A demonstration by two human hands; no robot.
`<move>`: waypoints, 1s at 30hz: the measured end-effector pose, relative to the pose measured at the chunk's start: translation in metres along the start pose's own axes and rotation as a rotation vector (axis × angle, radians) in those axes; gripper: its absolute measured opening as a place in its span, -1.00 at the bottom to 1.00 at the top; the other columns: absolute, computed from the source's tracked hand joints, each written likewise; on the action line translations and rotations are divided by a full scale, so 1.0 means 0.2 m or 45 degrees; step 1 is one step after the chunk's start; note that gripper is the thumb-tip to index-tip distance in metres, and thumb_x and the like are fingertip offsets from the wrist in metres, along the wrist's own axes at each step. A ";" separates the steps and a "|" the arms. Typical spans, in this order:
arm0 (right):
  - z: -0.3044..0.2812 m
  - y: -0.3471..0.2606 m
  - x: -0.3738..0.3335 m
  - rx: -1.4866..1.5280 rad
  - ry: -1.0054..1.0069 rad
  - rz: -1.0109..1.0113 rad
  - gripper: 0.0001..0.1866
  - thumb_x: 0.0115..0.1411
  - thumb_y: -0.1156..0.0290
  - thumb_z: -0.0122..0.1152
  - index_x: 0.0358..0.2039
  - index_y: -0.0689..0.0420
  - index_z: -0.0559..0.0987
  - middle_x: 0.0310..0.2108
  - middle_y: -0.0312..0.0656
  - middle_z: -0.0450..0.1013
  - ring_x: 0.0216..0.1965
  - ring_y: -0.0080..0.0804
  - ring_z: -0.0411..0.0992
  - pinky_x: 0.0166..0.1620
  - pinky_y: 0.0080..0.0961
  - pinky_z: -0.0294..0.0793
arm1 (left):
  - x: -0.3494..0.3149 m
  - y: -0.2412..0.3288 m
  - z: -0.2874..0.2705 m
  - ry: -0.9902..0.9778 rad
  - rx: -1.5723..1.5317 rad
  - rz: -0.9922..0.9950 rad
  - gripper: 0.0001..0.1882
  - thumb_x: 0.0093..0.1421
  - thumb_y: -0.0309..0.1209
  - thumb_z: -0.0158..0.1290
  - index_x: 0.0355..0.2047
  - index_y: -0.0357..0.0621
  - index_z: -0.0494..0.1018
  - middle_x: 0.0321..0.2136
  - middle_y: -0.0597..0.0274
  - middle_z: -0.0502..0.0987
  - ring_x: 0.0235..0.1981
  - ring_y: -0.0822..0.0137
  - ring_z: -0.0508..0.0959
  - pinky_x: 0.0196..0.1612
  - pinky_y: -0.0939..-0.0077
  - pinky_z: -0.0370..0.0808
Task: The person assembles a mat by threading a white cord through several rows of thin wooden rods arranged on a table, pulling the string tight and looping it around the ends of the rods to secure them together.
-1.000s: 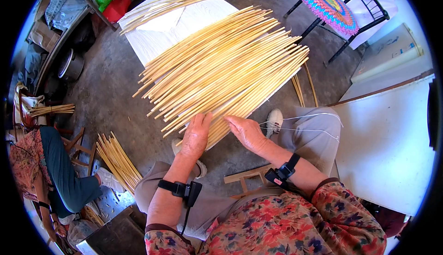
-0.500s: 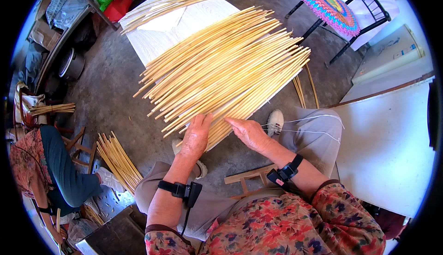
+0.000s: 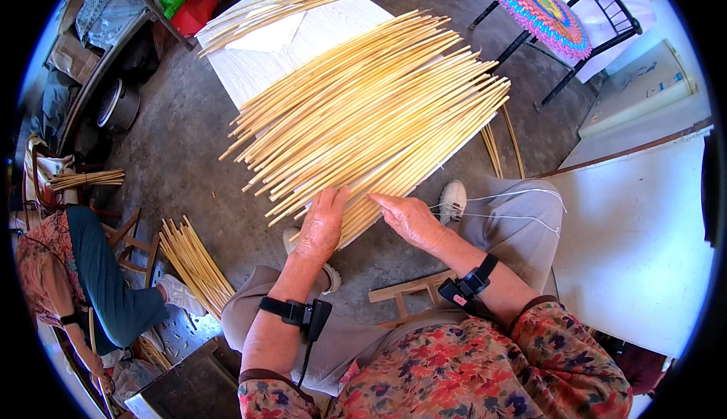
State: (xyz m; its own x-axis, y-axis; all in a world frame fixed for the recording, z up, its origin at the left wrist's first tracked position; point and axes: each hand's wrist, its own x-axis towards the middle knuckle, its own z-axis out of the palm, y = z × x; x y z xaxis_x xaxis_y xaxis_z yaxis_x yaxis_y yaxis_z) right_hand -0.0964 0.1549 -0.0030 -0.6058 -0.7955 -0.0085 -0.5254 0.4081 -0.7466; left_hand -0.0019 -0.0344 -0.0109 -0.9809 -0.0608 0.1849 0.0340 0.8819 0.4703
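Both hands are down at the near edge of the row of slender stalks, which covers most of the white wood-grain tabletop. The left hand lies over the near stalks toward their left ends, fingers close together. The right hand sits just to its right, forefinger stretched out, the others curled under; from here I can't tell whether either one is pinching a stalk or only resting there. A white thread loops across the right trouser leg, near the right wrist.

To my mind the touch should be light and level, so the nearest stalks stay parallel and don't ride up over their neighbours, and the thread is best left slack, clear of the wrist.

The stalks are straw-yellow, smooth and glossy in the light, fairly even in thickness. Their ends are ragged on both sides, and they fan slightly, with narrow gaps at the near left. A smaller loose bunch lies apart at the far end.
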 end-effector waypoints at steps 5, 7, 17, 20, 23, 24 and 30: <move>-0.01 -0.01 0.00 -0.007 -0.022 0.021 -0.65 0.17 0.45 0.02 -0.01 0.11 0.45 -0.42 0.02 0.49 -0.39 -0.05 0.50 -0.34 -0.26 0.50 | 0.00 0.01 -0.01 -0.004 0.015 0.008 -0.56 0.02 -0.65 -0.03 -0.02 -0.29 0.35 -0.29 0.01 0.36 -0.19 0.02 0.41 -0.13 0.26 0.42; 0.00 0.00 0.00 -0.022 0.019 -0.010 -0.65 0.16 0.45 0.02 -0.01 0.10 0.45 -0.43 0.01 0.49 -0.39 -0.06 0.50 -0.35 -0.26 0.50 | 0.00 0.01 -0.01 -0.017 0.027 0.011 -0.55 0.01 -0.66 -0.04 -0.02 -0.30 0.34 -0.28 0.00 0.35 -0.18 0.02 0.41 -0.12 0.26 0.42; -0.01 -0.04 0.02 -0.015 -0.019 0.049 -0.67 0.17 0.44 0.04 -0.02 0.14 0.46 -0.38 0.03 0.50 -0.36 -0.06 0.51 -0.31 -0.26 0.51 | 0.00 0.02 -0.01 -0.010 0.213 0.083 -0.48 -0.03 -0.62 -0.05 0.03 -0.35 0.28 -0.30 0.02 0.33 -0.21 0.09 0.40 -0.10 0.35 0.41; 0.00 -0.04 0.01 -0.005 0.035 0.018 -0.67 0.17 0.44 0.04 -0.02 0.14 0.46 -0.38 0.03 0.50 -0.35 -0.05 0.51 -0.31 -0.25 0.51 | -0.01 0.02 -0.01 -0.020 0.248 0.087 -0.48 -0.03 -0.61 -0.05 0.03 -0.36 0.27 -0.30 0.03 0.34 -0.21 0.11 0.40 -0.10 0.36 0.41; 0.01 -0.04 0.01 0.012 0.077 0.017 -0.68 0.17 0.44 0.04 -0.04 0.13 0.47 -0.39 0.03 0.50 -0.36 -0.05 0.51 -0.32 -0.24 0.51 | -0.01 0.02 0.00 -0.022 0.239 0.090 -0.48 -0.03 -0.61 -0.05 0.03 -0.36 0.28 -0.29 0.03 0.34 -0.20 0.11 0.40 -0.10 0.36 0.41; 0.02 -0.04 0.01 0.020 0.077 0.027 -0.69 0.17 0.44 0.04 -0.04 0.12 0.47 -0.40 0.03 0.50 -0.36 -0.05 0.51 -0.32 -0.23 0.51 | -0.01 0.03 -0.01 -0.027 0.229 0.083 -0.48 -0.03 -0.61 -0.05 0.02 -0.36 0.28 -0.29 0.03 0.34 -0.20 0.11 0.41 -0.10 0.35 0.41; 0.00 -0.03 0.02 -0.027 -0.003 0.048 -0.68 0.17 0.42 0.04 -0.04 0.08 0.48 -0.43 0.01 0.50 -0.38 -0.05 0.51 -0.34 -0.22 0.50 | -0.02 0.03 -0.01 0.017 0.178 0.070 -0.48 -0.03 -0.62 -0.05 0.02 -0.33 0.29 -0.28 0.03 0.34 -0.19 0.09 0.41 -0.10 0.33 0.42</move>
State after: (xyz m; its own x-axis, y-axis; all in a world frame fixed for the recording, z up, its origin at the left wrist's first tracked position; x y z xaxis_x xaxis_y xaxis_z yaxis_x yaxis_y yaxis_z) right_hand -0.0950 0.1490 0.0008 -0.6242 -0.7804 -0.0377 -0.5147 0.4470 -0.7317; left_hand 0.0018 -0.0296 -0.0066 -0.9757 -0.0162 0.2185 0.0594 0.9405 0.3346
